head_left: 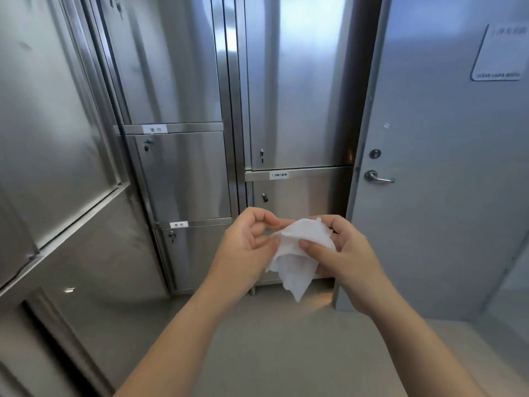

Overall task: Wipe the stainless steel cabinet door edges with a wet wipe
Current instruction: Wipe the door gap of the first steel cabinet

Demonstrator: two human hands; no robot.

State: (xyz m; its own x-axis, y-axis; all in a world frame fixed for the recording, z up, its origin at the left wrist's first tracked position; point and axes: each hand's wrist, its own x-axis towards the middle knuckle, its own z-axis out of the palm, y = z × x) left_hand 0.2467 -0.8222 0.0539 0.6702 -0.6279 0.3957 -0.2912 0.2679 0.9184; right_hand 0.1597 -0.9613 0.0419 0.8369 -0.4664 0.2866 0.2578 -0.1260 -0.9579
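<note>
The wet wipe (pixel 297 255) is off the cabinets altogether, held in the air between both hands at about waist height, crumpled, with a loose tail hanging toward the floor (pixel 272 345). The right hand (pixel 347 253) carries most of it: the thumb lies across the front and the other fingers (pixel 329 224) curl round behind. The left hand (pixel 244 243) pinches the wipe's left edge between curled fingers, apparently to open or refold it.

The coming move turns on this: the door edges lie ahead of and above the hands, and they run upright. The nearest is the long vertical seam (pixel 232 110) between the left cabinet doors (pixel 186 176) and the right cabinet doors (pixel 297 96), directly above the left hand. The short horizontal rails carrying white labels (pixel 154 129) cross it lower down. The right hand has the fuller hold, so it looks the likelier one to wipe, reaching up and slightly leftward and then following the seam lengthwise.

Nothing stands between the hands and the seam. Small key locks (pixel 147 144) project beside some door edges and could snag the wipe. A grey room door (pixel 443 196) with a lever handle (pixel 379 178) closes off the right side, and another steel cabinet front (pixel 51 124) runs along the left
</note>
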